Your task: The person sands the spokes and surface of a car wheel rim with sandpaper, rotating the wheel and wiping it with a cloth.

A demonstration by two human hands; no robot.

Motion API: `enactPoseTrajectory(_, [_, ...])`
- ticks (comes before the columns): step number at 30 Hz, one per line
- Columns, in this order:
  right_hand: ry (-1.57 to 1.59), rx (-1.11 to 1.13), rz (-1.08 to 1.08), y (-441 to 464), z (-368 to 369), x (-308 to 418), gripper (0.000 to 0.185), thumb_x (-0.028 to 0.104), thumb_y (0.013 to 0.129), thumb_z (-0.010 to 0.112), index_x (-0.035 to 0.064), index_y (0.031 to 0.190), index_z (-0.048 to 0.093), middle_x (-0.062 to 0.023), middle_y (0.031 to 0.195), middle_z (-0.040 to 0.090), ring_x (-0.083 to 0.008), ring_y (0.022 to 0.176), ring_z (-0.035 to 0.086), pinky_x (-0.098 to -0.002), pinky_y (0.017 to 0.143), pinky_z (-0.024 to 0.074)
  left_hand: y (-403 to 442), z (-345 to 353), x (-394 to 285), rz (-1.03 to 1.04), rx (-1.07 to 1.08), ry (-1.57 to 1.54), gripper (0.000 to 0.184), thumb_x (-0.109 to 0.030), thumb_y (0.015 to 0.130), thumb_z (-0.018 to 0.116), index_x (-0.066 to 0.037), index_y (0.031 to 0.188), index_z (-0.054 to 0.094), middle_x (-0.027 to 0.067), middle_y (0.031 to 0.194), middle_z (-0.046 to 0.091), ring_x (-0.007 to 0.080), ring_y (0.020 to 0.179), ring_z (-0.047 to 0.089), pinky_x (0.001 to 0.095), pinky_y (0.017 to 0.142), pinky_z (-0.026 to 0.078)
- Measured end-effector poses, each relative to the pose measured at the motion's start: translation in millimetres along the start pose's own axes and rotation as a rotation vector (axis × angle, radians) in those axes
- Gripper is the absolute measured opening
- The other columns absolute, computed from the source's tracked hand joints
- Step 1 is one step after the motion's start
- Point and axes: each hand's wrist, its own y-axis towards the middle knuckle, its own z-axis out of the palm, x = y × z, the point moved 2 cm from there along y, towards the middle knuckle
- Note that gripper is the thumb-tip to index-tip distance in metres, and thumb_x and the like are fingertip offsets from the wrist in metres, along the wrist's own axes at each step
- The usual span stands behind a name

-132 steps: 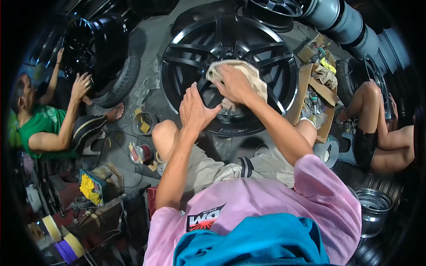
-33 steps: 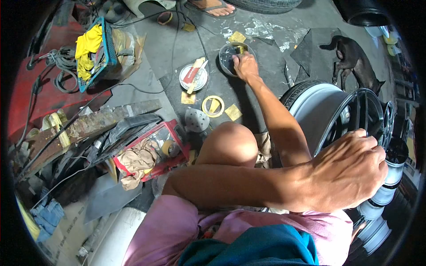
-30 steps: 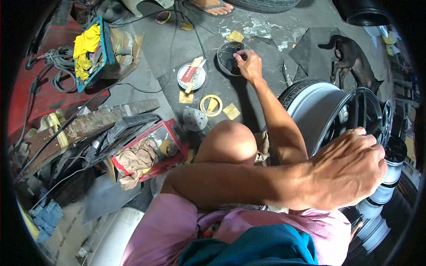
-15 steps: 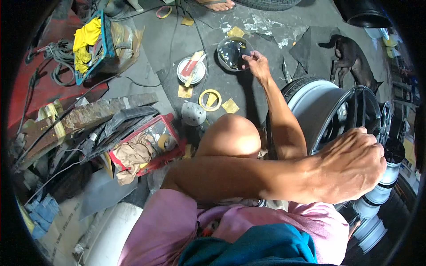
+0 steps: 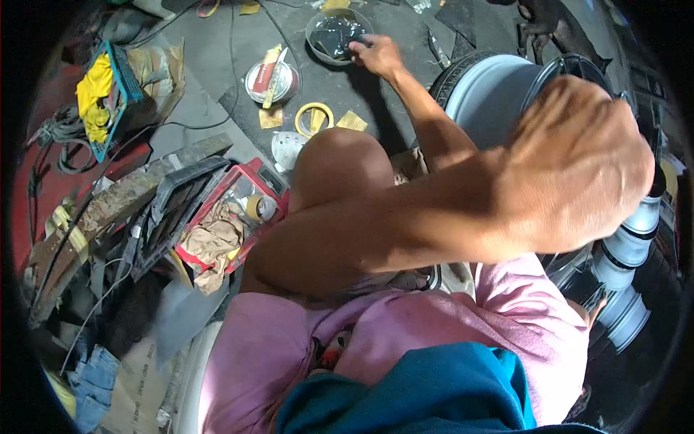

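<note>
My right hand [image 5: 379, 56] reaches forward to the near right rim of a round bowl [image 5: 318, 52] holding dark, shiny liquid. Its fingers are bent together over the rim. Whatever they pinch there is hard to make out. Close to the camera, my left hand [image 5: 582, 170] is raised as a fist, its back towards me and slightly blurred. The curled fingers of that hand are hidden. Behind it stands a car wheel [image 5: 483, 90] with a silver barrel and a black tyre, partly covered by the hand.
Left of the bowl stands a can [image 5: 288, 81] with a scraper across it. A tape roll [image 5: 304, 132] and a white perforated disc [image 5: 286, 148] lie nearer. A red toolbox [image 5: 253, 168] is at my left; more rims [image 5: 626, 318] stand right. A dog [image 5: 567, 32] lies behind the wheel.
The view has shifted, so floor things sit higher and further left. My left fist has risen nearer the camera. My right hand stays at the bowl's rim.
</note>
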Motion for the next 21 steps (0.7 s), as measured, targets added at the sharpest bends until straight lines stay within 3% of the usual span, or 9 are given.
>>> enactPoseTrajectory(3, [-0.375, 0.057, -0.072, 3.1, 2.1, 3.0, 0.024, 0.027, 0.1, 0.074, 0.0085, 0.114, 0.082, -0.0078, 0.088, 0.08, -0.0216, 0.081, 0.077, -0.0386, 0.08, 0.0594, -3.6, -9.5, 9.3, -0.016, -0.158, -0.049, 0.022, -0.017, 0.083, 0.069, 0.002, 0.071, 0.073, 0.0219, 0.07, 0.066, 0.0354, 0.073, 0.071, 0.0507, 0.072, 0.057])
enactPoseTrajectory(6, [-0.457, -0.39, -0.645, -31.4, -5.9, 42.5, 0.024, 0.016, 0.095, 0.066, 0.0136, 0.114, 0.081, -0.0159, 0.109, 0.072, -0.0409, 0.099, 0.066, -0.0516, 0.09, 0.0551, -13.8, -22.0, 12.2, 0.036, -0.369, -0.054, 0.024, -0.018, 0.084, 0.068, 0.001, 0.07, 0.073, 0.0223, 0.073, 0.067, 0.0357, 0.076, 0.072, 0.0517, 0.076, 0.056])
enactPoseTrajectory(9, [-0.66, -0.356, -0.756, -34.1, 1.5, 43.8, 0.026, 0.02, 0.096, 0.068, 0.016, 0.118, 0.08, -0.0142, 0.108, 0.073, -0.0399, 0.104, 0.065, -0.0509, 0.092, 0.0538, -8.5, -15.0, 10.4, 0.074, -0.236, -0.132, 0.021, -0.015, 0.085, 0.068, 0.001, 0.075, 0.075, 0.0235, 0.078, 0.068, 0.0351, 0.076, 0.07, 0.0492, 0.079, 0.055])
enactPoseTrajectory(10, [-0.908, 0.008, -0.627, -26.9, 5.9, 32.2, 0.028, 0.022, 0.097, 0.069, 0.0166, 0.123, 0.078, -0.0125, 0.11, 0.072, -0.0377, 0.109, 0.065, -0.0529, 0.096, 0.0521, -9.3, -0.9, 8.4, 0.085, -0.306, -0.033, 0.028, -0.025, 0.084, 0.073, -0.001, 0.071, 0.068, 0.0167, 0.074, 0.062, 0.0297, 0.072, 0.064, 0.0448, 0.076, 0.054])
enactPoseTrajectory(13, [-0.969, 0.124, -0.581, -39.1, 10.7, 31.5, 0.031, 0.023, 0.099, 0.068, 0.0192, 0.128, 0.077, -0.0111, 0.112, 0.072, -0.0369, 0.111, 0.065, -0.055, 0.099, 0.0508, -10.9, -4.4, 7.4, 0.102, -0.389, 0.063, 0.038, -0.034, 0.083, 0.078, -0.003, 0.068, 0.062, 0.0106, 0.069, 0.057, 0.0248, 0.068, 0.06, 0.0407, 0.073, 0.053])
enactPoseTrajectory(14, [-0.848, -0.034, -0.675, -43.1, 12.1, 31.8, 0.032, 0.026, 0.1, 0.068, 0.0225, 0.13, 0.077, -0.0097, 0.116, 0.069, -0.035, 0.116, 0.063, -0.0541, 0.102, 0.0494, -11.0, -7.4, 8.9, 0.104, -0.366, 0.038, 0.036, -0.032, 0.083, 0.078, -0.002, 0.069, 0.063, 0.0113, 0.069, 0.058, 0.0253, 0.067, 0.061, 0.0409, 0.073, 0.053])
enactPoseTrajectory(17, [-0.997, -0.018, -0.635, -52.6, 16.6, 29.4, 0.034, 0.029, 0.1, 0.069, 0.0235, 0.133, 0.077, -0.0092, 0.12, 0.066, -0.0323, 0.123, 0.06, -0.0517, 0.103, 0.0488, -13.9, -15.9, 11.6, 0.1, -0.267, -0.039, 0.032, -0.029, 0.083, 0.076, -0.002, 0.07, 0.066, 0.0134, 0.068, 0.06, 0.0268, 0.065, 0.063, 0.0415, 0.07, 0.054])
enactPoseTrajectory(18, [-1.092, 0.085, -0.564, -53.9, 16.8, 30.6, 0.036, 0.03, 0.101, 0.069, 0.0247, 0.136, 0.075, -0.0081, 0.124, 0.064, -0.0295, 0.128, 0.056, -0.0524, 0.103, 0.0483, -14.5, -16.7, 11.5, 0.098, -0.247, -0.053, 0.031, -0.028, 0.084, 0.075, -0.002, 0.07, 0.067, 0.0141, 0.067, 0.06, 0.0273, 0.065, 0.064, 0.0417, 0.07, 0.055])
enactPoseTrajectory(21, [-1.01, 0.043, -0.66, -50.8, 13.2, 34.4, 0.038, 0.028, 0.101, 0.069, 0.0238, 0.138, 0.073, -0.0123, 0.12, 0.065, -0.0329, 0.121, 0.061, -0.0522, 0.101, 0.0514, -15.3, -20.7, 12.3, 0.089, -0.215, -0.072, 0.027, -0.024, 0.084, 0.074, -0.001, 0.071, 0.07, 0.0163, 0.066, 0.062, 0.0289, 0.063, 0.066, 0.0424, 0.067, 0.056])
